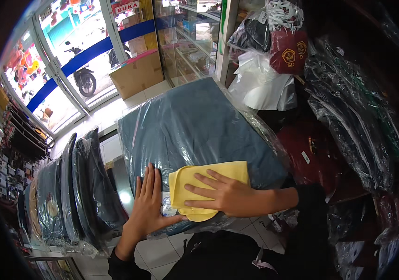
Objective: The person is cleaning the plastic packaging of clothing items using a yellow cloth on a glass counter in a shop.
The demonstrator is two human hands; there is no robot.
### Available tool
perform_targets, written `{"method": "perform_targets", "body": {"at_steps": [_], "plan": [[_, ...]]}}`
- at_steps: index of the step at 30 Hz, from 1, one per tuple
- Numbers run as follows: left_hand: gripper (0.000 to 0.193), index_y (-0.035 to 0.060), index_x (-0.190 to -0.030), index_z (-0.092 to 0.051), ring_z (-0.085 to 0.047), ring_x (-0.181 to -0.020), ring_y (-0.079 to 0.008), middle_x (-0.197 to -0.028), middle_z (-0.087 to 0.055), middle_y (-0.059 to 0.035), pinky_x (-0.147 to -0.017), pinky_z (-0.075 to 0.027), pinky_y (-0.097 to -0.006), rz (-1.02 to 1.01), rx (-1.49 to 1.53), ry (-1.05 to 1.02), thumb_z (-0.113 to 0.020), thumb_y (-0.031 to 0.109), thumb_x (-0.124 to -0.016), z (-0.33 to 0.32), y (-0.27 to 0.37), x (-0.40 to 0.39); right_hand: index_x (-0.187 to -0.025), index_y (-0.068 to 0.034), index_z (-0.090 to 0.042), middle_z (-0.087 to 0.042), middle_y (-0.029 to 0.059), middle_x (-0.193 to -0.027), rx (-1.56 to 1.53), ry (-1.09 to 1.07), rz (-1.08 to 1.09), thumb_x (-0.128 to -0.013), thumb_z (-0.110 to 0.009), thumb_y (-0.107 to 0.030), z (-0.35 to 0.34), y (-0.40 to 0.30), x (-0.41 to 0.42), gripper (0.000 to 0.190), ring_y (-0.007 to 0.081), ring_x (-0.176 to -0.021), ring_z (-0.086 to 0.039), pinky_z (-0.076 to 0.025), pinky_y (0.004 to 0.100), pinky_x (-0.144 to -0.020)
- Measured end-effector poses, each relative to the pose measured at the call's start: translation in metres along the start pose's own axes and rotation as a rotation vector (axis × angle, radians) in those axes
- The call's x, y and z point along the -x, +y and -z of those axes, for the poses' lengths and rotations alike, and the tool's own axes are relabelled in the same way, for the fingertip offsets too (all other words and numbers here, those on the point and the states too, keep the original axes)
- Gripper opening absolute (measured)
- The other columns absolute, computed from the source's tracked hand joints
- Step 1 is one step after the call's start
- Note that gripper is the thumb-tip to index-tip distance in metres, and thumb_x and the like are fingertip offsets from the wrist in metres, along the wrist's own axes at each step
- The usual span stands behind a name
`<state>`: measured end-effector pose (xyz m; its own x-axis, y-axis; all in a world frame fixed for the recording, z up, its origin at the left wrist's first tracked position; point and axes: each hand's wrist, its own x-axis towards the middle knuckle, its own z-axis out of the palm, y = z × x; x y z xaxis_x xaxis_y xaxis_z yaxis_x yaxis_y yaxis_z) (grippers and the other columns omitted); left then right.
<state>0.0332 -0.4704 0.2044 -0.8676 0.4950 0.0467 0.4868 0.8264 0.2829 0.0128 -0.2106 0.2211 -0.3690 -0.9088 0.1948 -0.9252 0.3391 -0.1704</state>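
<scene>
Before me lies a grey-blue folded garment in a clear plastic bag (192, 119), its plastic wrinkled and shiny. My right hand (229, 196) presses flat on a folded yellow cloth (234, 171), fingers spread, near the bag's front edge. My left hand (150, 206) rests flat on the plastic just left of the cloth, with its thumb reaching to the cloth's lower edge. Between the left hand and the cloth, a white label (166, 204) with printing shows partly; the cloth hides the rest.
Several bagged garments (80, 185) stand in a row at left. A cardboard box (138, 75) sits by the glass door (76, 52). Beyond the package are clear plastic bags (260, 82) and maroon caps (288, 52). Bagged clothes (343, 115) hang at right, near a maroon garment (308, 154).
</scene>
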Motion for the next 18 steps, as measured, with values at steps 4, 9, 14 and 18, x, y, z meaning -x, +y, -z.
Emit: {"method": "perform_targets", "body": {"at_steps": [4,9,14,18], "plan": [[0.13,-0.021,-0.136,-0.018,-0.012,-0.139,-0.0472,-0.144,-0.016,-0.0396,-0.109,-0.016,-0.0576,-0.012,0.01,-0.006,-0.067,0.074,-0.061,0.005,0.001,0.002,-0.129,-0.022,-0.056,-0.045,0.0083,-0.141,-0.124,0.031,-0.139,-0.068,-0.054,0.004,0.011,0.009,0.034,0.067,0.0313,-0.132,-0.04,-0.028,0.0465,-0.111],[0.132,-0.0195,-0.137,-0.017,-0.012,-0.14,-0.0457,-0.145,-0.015,-0.0383,-0.109,-0.017,-0.0576,-0.018,0.014,-0.002,-0.069,0.073,-0.06,-0.001,-0.006,0.002,-0.118,-0.025,-0.065,-0.055,0.0043,-0.132,-0.253,0.077,-0.421,-0.066,-0.05,0.008,0.028,0.018,0.079,0.064,0.0278,-0.13,-0.043,-0.029,0.0462,-0.111],[0.131,-0.0194,-0.137,-0.016,-0.012,-0.14,-0.0457,-0.146,-0.014,-0.0382,-0.109,-0.017,-0.0574,-0.027,0.022,-0.006,-0.069,0.073,-0.06,0.002,-0.002,-0.001,-0.111,-0.01,-0.067,-0.063,0.0134,-0.118,-0.395,0.221,-0.791,-0.066,-0.05,0.009,0.045,0.043,0.138,0.052,0.032,-0.116,-0.056,-0.042,0.0373,-0.101],[0.132,-0.0192,-0.138,-0.015,-0.013,-0.14,-0.046,-0.146,-0.013,-0.0385,-0.109,-0.017,-0.0566,-0.012,0.021,-0.018,-0.069,0.073,-0.06,0.001,-0.006,0.0,-0.116,-0.004,-0.063,-0.06,0.0198,-0.121,-0.343,0.443,-0.743,-0.063,-0.049,0.01,0.069,0.053,0.11,0.056,0.0327,-0.118,-0.054,-0.04,0.037,-0.103]]}}
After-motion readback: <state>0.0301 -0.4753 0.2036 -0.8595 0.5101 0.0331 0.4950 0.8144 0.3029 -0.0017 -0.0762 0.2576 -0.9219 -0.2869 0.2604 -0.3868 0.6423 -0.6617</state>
